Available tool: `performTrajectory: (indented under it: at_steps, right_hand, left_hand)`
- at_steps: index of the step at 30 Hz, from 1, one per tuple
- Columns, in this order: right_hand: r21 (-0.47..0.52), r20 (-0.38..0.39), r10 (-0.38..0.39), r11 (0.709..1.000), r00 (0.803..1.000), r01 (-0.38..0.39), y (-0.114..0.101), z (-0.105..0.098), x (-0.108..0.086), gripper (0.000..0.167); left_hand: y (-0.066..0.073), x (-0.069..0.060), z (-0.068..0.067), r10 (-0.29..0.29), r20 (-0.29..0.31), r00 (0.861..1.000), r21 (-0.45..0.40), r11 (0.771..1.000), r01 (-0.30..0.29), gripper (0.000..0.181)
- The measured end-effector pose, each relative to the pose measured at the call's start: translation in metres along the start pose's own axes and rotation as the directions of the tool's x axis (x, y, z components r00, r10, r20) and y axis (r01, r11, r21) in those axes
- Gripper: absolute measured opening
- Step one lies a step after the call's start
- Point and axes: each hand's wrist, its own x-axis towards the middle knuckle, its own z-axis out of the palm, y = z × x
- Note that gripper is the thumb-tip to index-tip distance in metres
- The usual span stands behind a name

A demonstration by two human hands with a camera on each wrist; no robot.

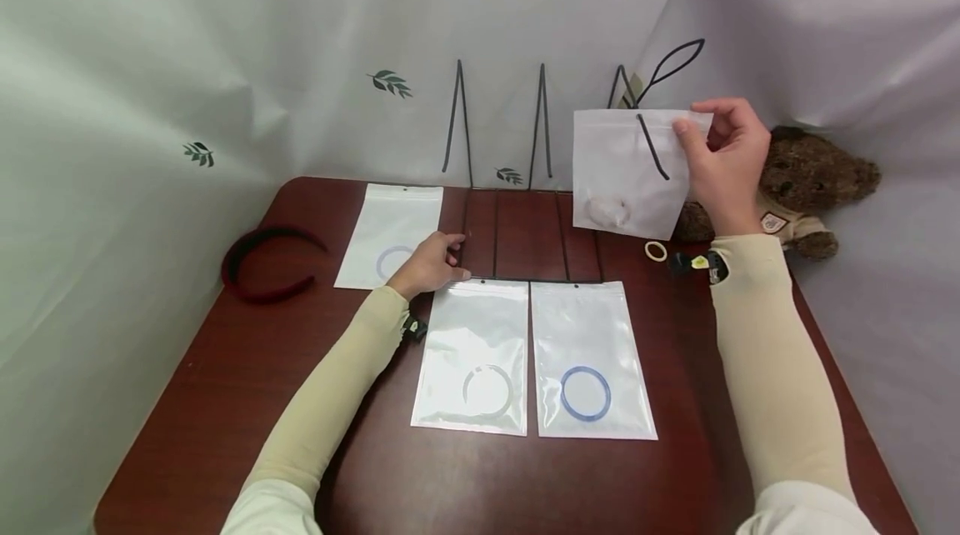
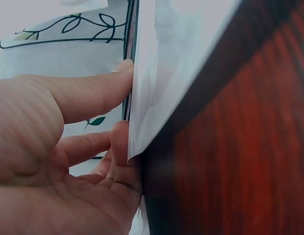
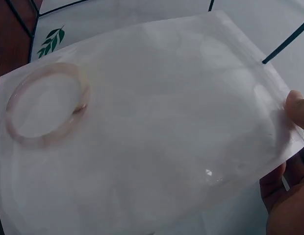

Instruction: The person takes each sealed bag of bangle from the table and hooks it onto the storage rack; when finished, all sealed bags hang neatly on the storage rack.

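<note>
My right hand (image 1: 727,160) pinches the top right corner of a white zip pouch (image 1: 622,160) between thumb and fingers. The hook of a dark wire display rack (image 1: 529,279) passes through the hole near the pouch's top edge. Inside that pouch, a pale pinkish bangle (image 3: 46,105) shows through in the right wrist view. My left hand (image 1: 431,264) holds the rack's base at its front left corner, thumb on the wire (image 2: 126,90) and fingers beside it. The rack's two other hooks carry nothing.
In front of the rack lie a pouch with a clear bangle (image 1: 480,327) and one with a blue bangle (image 1: 588,327). Another pouch (image 1: 397,218) lies left. A dark red headband (image 1: 232,268), a small cream ring (image 1: 656,251) and a brown teddy bear (image 1: 817,172) are at the sides.
</note>
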Motion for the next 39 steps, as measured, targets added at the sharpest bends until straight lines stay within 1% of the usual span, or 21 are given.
performTrajectory:
  at_steps: [4, 8, 10, 13, 17, 20, 23, 29, 31, 35, 39]
  right_hand:
    - [-0.019, 0.016, 0.046, 0.999, 0.999, -0.046, 0.010, 0.006, 0.013, 0.014]
    - [-0.043, 0.035, 0.061, 0.997, 0.998, -0.059, 0.017, 0.012, 0.024, 0.013]
    - [-0.056, 0.038, 0.066, 0.996, 0.997, -0.064, 0.014, 0.016, 0.029, 0.012]
    - [-0.094, 0.052, 0.053, 0.994, 0.997, -0.048, 0.006, 0.020, 0.033, 0.012]
    - [-0.163, 0.102, 0.025, 0.987, 0.994, -0.008, -0.006, 0.021, 0.036, 0.018]
    - [-0.190, 0.133, 0.040, 0.982, 0.990, -0.014, -0.009, 0.020, 0.037, 0.022]
    - [-0.211, 0.143, 0.058, 0.977, 0.988, -0.027, -0.009, 0.018, 0.038, 0.023]
    - [-0.248, 0.142, 0.090, 0.967, 0.986, -0.052, -0.003, 0.012, 0.040, 0.024]
    - [-0.239, 0.131, 0.108, 0.968, 0.985, -0.075, -0.001, 0.008, 0.040, 0.024]
    - [-0.213, 0.075, 0.134, 0.970, 0.988, -0.116, 0.003, -0.003, 0.035, 0.024]
    - [-0.188, 0.028, 0.151, 0.972, 0.988, -0.144, 0.004, -0.017, 0.023, 0.027]
  left_hand:
    - [0.001, -0.001, 0.001, -0.001, 0.010, 1.000, 0.002, 1.000, 0.001, 0.079]
    - [0.000, -0.002, 0.001, -0.005, 0.006, 1.000, 0.011, 1.000, 0.005, 0.079]
    - [-0.001, -0.001, 0.001, -0.004, 0.002, 1.000, 0.013, 1.000, 0.004, 0.079]
    - [0.000, -0.001, 0.000, -0.003, -0.003, 1.000, 0.004, 1.000, 0.003, 0.078]
    - [0.000, -0.002, 0.000, -0.005, -0.001, 1.000, -0.011, 1.000, 0.005, 0.078]
    - [0.000, -0.002, 0.000, -0.011, 0.003, 1.000, -0.013, 1.000, 0.011, 0.079]
    - [0.000, -0.001, 0.001, -0.010, 0.004, 1.000, -0.007, 1.000, 0.010, 0.079]
    - [0.000, 0.001, -0.001, -0.009, -0.001, 1.000, 0.008, 1.000, 0.009, 0.079]
    - [0.000, 0.001, -0.001, -0.016, 0.000, 1.000, 0.007, 1.000, 0.016, 0.079]
    - [0.000, 0.001, 0.000, -0.013, 0.004, 1.000, 0.012, 1.000, 0.013, 0.079]
    - [-0.001, 0.002, 0.000, -0.001, 0.008, 1.000, 0.016, 1.000, 0.000, 0.079]
